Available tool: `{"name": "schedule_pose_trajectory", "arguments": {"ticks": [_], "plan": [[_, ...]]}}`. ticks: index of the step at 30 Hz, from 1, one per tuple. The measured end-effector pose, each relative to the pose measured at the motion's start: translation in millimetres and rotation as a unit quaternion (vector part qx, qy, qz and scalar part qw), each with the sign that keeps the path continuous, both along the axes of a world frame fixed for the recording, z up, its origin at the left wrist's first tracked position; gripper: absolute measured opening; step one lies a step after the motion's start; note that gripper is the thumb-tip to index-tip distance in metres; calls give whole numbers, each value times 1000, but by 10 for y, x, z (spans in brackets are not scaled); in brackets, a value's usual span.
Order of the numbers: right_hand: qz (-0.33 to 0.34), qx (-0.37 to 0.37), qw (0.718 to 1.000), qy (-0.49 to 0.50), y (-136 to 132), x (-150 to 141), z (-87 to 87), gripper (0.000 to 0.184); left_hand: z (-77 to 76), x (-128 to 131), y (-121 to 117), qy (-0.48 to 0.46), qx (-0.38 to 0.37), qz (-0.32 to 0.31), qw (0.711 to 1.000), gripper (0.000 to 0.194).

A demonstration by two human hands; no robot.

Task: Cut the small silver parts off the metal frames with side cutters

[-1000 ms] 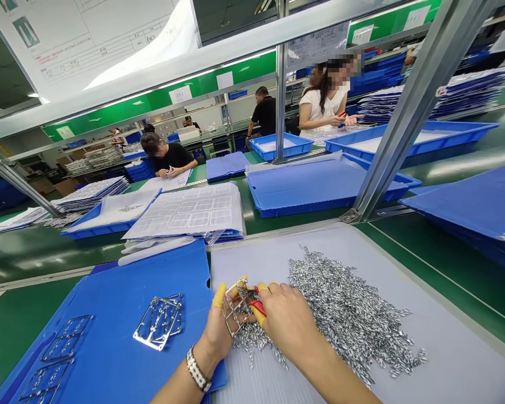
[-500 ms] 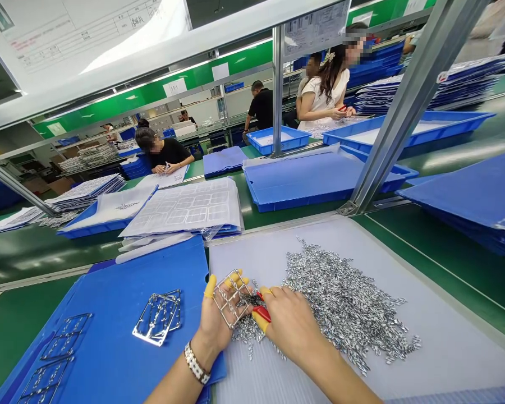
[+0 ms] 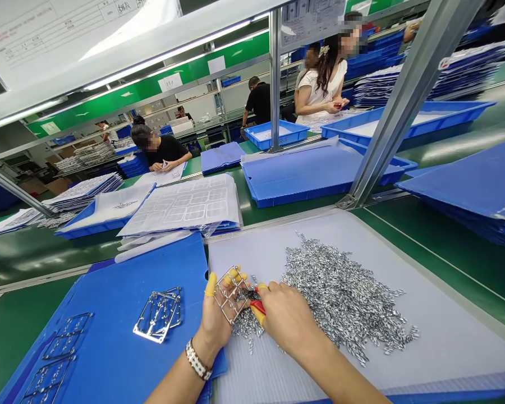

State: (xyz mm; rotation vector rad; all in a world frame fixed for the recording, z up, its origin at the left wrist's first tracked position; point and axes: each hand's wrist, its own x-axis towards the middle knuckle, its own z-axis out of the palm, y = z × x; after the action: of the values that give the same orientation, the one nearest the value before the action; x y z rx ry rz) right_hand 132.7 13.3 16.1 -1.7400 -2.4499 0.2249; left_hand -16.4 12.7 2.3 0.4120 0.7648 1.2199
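My left hand (image 3: 216, 317), with yellow finger cots, holds up a square metal wire frame (image 3: 226, 302) with crossbars and small twisted pieces in it. My right hand (image 3: 287, 315) is closed around red-handled pliers (image 3: 258, 306), whose tips meet the right side of the frame; the tips are too small to make out. Beneath and beyond both hands spreads a heap of small shiny twisted metal pieces (image 3: 340, 292) on a whitish sheet (image 3: 429, 342). Two overlapping finished-looking frames (image 3: 157, 314) lie on the blue board (image 3: 118, 292) to the left.
More wire frames (image 3: 68, 335) lie at the blue board's left side. Behind stand a plastic-wrapped stack (image 3: 185, 205), a blue tray (image 3: 303, 174) and a slanting metal post (image 3: 404, 112). Blue sheets (image 3: 475, 179) are piled at right. Co-workers (image 3: 160, 148) sit across the bench.
The pliers and my right hand have shifted very slightly against the frame. My left hand keeps its hold on the frame. The whole view has tilted a little.
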Motion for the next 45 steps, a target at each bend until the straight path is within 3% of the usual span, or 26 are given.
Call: {"name": "schedule_pose_trajectory", "arguments": {"ticks": [10,24,29,31,34,38,40,42,45], "plan": [[7,20,1000,17,-161,-52,58,21,15,2,22,-19,-39,41,998,56],[26,14,999,15,-153,-225,23,14,15,23,25,6,-41,86,995,53],[12,8,1000,22,-153,-149,38,14,-2,7,37,5,-38,91,995,55],[1,0,998,70,-133,-72,56,16,-13,8,25,18,-31,87,996,56],[-26,-62,964,257,-60,8,62,22,-8,37,-43,103,36,73,991,51],[-51,-159,833,527,72,-24,-11,30,84,97,-193,265,222,26,938,50],[-49,-164,792,585,114,-53,-51,30,137,106,-240,292,267,13,918,58],[-54,-148,792,590,126,-56,-65,28,161,87,-239,295,277,21,914,65],[-42,-51,851,520,85,-24,-49,22,134,24,-152,245,236,90,936,66]]}}
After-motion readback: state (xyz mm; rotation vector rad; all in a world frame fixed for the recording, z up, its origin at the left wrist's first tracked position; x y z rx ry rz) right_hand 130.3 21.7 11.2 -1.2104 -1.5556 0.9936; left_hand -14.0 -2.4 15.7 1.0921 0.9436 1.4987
